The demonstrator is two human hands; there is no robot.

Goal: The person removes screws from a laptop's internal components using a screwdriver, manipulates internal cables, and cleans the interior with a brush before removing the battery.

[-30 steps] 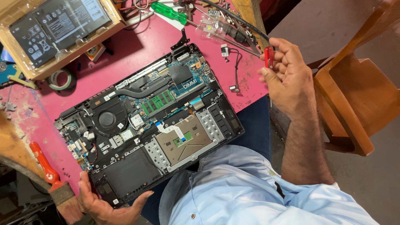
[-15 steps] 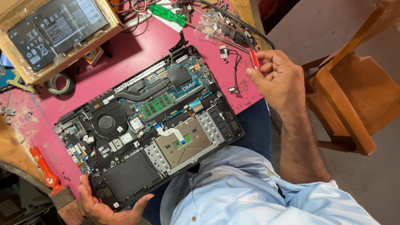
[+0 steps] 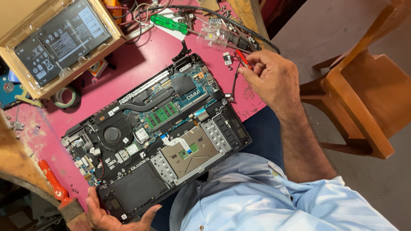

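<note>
**Opened laptop on pink bench, right hand pinching red tool**

Right hand is hovering past the top-right corner of the opened laptop, fingers clenched in a pinch around a small red-handled tool; the tool's tip is too small to tell. Left hand is gripping the laptop's bottom-left corner, thumb and fingers curled around the edge of the chassis, just beside the empty battery bay.

The laptop is lying face down with its bottom cover off, tilted diagonally on the pink table, its near edge overhanging toward the person's lap. Inside, 1 round fan, a green memory stick and the back of the trackpad are showing.

A thin black cable with a small connector is lying on the table just beside the laptop's right corner, below the right hand.

Top left, a cardboard box is holding a flat black battery pack. A green-handled screwdriver is lying at the table's far edge, near clear plastic bags of small parts. A roll of tape is sitting below the box. An orange-handled tool is resting at the left edge, near the left hand. A wooden chair is standing to the right, well apart from the table.
</note>
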